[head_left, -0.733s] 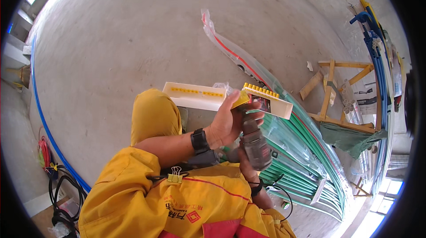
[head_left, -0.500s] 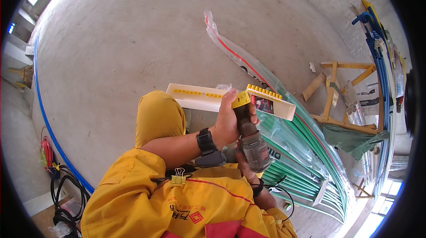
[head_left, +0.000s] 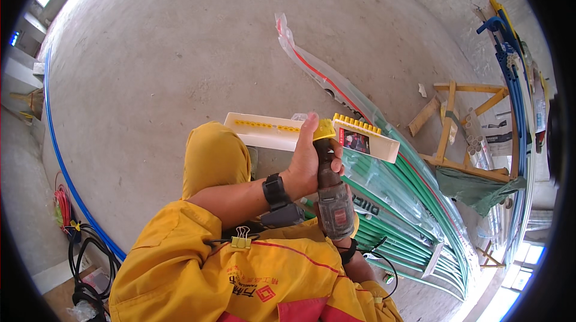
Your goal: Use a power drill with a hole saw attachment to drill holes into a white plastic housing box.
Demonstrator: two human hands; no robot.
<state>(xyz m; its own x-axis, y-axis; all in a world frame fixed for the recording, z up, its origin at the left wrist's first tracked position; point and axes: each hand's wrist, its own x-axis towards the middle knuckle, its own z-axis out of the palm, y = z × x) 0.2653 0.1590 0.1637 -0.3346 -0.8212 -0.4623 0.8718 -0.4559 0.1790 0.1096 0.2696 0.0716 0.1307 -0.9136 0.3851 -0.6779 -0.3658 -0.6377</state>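
My left hand [head_left: 300, 169] is closed round the dark neck of a grimy power tool [head_left: 336, 214], which stands nearly upright with a square yellow piece [head_left: 324, 129] at its upper end. My right hand [head_left: 343, 243] is at the tool's lower part, its fingers hidden behind the tool. Just beyond the hands lie a long white open box [head_left: 261, 133] with a row of yellow pieces inside and a second white box [head_left: 384, 149] holding closely set yellow cylinders and a printed card. My yellow-clad knee [head_left: 213, 160] is left of the tool, above my left forearm.
Plastic-wrapped green pipes [head_left: 414, 208] lie at the right, beside a wooden frame [head_left: 447, 124] draped with dark green cloth and upright blue and white pipes [head_left: 519, 130]. A blue pipe [head_left: 54, 142] runs along the left, near black cables [head_left: 90, 232] on the grey floor [head_left: 168, 64].
The tool has swung from a slant to nearly upright, its lower body moving left. My left thumb has risen along its top, and my right hand has become more hidden behind it.
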